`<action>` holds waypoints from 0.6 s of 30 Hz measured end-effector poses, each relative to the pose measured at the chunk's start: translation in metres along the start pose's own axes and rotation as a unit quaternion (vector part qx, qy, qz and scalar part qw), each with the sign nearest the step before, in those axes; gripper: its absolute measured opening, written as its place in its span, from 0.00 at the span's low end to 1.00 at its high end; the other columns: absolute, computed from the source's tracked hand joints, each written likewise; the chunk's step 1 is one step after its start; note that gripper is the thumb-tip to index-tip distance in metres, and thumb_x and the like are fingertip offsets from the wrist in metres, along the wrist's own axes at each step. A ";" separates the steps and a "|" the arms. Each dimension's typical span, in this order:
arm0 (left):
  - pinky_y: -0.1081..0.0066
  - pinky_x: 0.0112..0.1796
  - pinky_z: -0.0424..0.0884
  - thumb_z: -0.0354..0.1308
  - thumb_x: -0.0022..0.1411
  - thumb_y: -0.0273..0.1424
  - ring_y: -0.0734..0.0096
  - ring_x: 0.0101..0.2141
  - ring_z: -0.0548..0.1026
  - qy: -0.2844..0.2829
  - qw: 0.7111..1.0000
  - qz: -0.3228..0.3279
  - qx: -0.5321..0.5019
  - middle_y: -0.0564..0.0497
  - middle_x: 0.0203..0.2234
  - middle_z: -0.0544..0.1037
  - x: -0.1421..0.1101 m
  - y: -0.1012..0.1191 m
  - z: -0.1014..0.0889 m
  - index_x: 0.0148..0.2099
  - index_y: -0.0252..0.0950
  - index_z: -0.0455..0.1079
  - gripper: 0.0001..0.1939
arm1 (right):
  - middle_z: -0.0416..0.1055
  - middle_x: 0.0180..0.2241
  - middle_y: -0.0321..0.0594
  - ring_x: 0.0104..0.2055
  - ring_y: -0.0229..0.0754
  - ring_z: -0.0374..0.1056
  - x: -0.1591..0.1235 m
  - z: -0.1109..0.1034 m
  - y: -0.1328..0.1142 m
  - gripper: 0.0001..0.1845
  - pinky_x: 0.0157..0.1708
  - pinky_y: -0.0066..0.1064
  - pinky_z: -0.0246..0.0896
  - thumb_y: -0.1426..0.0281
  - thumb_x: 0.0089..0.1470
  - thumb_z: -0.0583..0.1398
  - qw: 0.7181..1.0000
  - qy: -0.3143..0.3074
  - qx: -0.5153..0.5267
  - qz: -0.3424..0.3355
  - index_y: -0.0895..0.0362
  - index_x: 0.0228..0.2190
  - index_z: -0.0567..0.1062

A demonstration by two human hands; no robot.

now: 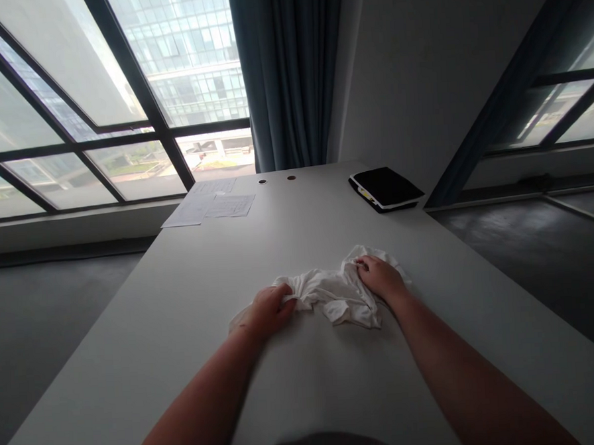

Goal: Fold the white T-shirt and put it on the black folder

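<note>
A crumpled white cloth [325, 291], perhaps a garment, lies bunched across the white table in front of me. My left hand [272, 310] is closed on its left end, with fingers curled into the folds. At the other end, my right hand [381, 278] grips a raised fold, thumb and fingers pressed together. Between the hands the fabric is wrinkled, and a small flap hangs toward me near its middle. Parts of the cloth under both hands are hidden.
The white table [183, 335] stretches away toward a blue curtain [289, 77] and windows. Printed sheets of paper [191, 208] lie at the far left. At the far right sits a black, flat-topped object [387, 188] with a white edge. Two small round things [291, 178] are near the back edge.
</note>
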State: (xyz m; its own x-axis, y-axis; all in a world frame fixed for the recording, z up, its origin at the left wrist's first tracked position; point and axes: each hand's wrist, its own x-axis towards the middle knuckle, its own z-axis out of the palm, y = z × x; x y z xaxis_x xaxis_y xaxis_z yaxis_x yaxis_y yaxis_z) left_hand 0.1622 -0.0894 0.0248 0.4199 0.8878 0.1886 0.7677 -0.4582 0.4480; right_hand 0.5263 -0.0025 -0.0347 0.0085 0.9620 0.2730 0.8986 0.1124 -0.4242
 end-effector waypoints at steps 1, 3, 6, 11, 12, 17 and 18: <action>0.68 0.37 0.71 0.54 0.67 0.37 0.66 0.31 0.76 -0.011 1.000 0.005 -0.006 0.51 0.28 0.79 -0.002 0.005 -0.001 0.44 0.41 0.74 0.10 | 0.81 0.46 0.48 0.45 0.52 0.76 0.003 0.001 0.002 0.16 0.44 0.39 0.65 0.63 0.62 0.56 1.000 -0.007 0.023 0.008 0.51 0.41 0.83; 0.69 0.35 0.70 0.57 0.64 0.36 0.67 0.29 0.75 -0.051 0.998 0.040 -0.023 0.52 0.28 0.79 -0.006 0.017 -0.002 0.44 0.42 0.75 0.09 | 0.81 0.47 0.48 0.48 0.53 0.76 0.010 0.002 0.006 0.20 0.48 0.42 0.67 0.61 0.65 0.52 0.996 -0.023 0.077 0.023 0.52 0.41 0.83; 0.69 0.35 0.70 0.59 0.62 0.35 0.66 0.30 0.77 -0.105 0.988 0.110 -0.029 0.52 0.29 0.80 -0.012 0.040 -0.001 0.43 0.43 0.76 0.08 | 0.80 0.50 0.49 0.54 0.53 0.74 0.015 0.001 0.007 0.22 0.56 0.44 0.65 0.59 0.65 0.52 0.990 -0.035 0.133 0.008 0.53 0.43 0.83; 0.68 0.34 0.71 0.63 0.61 0.39 0.64 0.31 0.78 -0.181 0.957 0.228 0.008 0.53 0.27 0.79 -0.026 0.079 0.015 0.40 0.43 0.75 0.08 | 0.78 0.53 0.51 0.57 0.53 0.72 0.011 0.004 -0.001 0.27 0.62 0.45 0.63 0.54 0.66 0.51 0.986 -0.063 0.147 -0.053 0.56 0.47 0.83; 0.68 0.35 0.72 0.63 0.61 0.41 0.64 0.32 0.79 -0.186 0.949 0.253 0.005 0.52 0.29 0.79 -0.029 0.084 0.017 0.41 0.43 0.74 0.10 | 0.77 0.55 0.53 0.59 0.54 0.71 0.009 0.006 -0.004 0.28 0.63 0.46 0.62 0.53 0.66 0.51 0.985 -0.073 0.141 -0.068 0.58 0.49 0.82; 0.66 0.43 0.73 0.57 0.67 0.44 0.64 0.42 0.79 -0.066 0.968 0.229 -0.075 0.48 0.42 0.81 -0.028 0.088 0.012 0.48 0.41 0.72 0.14 | 0.69 0.63 0.59 0.67 0.62 0.62 -0.002 0.028 -0.013 0.32 0.67 0.56 0.56 0.54 0.62 0.58 0.984 -0.072 0.055 -0.155 0.63 0.57 0.78; 0.66 0.45 0.73 0.53 0.70 0.41 0.64 0.43 0.78 -0.024 0.978 0.185 -0.088 0.48 0.43 0.81 -0.026 0.084 0.009 0.47 0.41 0.71 0.11 | 0.69 0.63 0.59 0.67 0.62 0.62 -0.003 0.032 -0.015 0.31 0.67 0.57 0.55 0.55 0.62 0.58 0.982 -0.067 0.043 -0.169 0.62 0.58 0.77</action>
State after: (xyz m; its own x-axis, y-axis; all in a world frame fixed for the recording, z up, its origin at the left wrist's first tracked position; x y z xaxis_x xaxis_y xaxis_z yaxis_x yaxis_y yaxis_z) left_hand 0.2202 -0.1513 0.0499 0.6791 0.6573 0.3268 0.4648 -0.7296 0.5017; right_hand 0.4982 0.0011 -0.0568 -0.3469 0.8893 0.2982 0.7994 0.4466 -0.4018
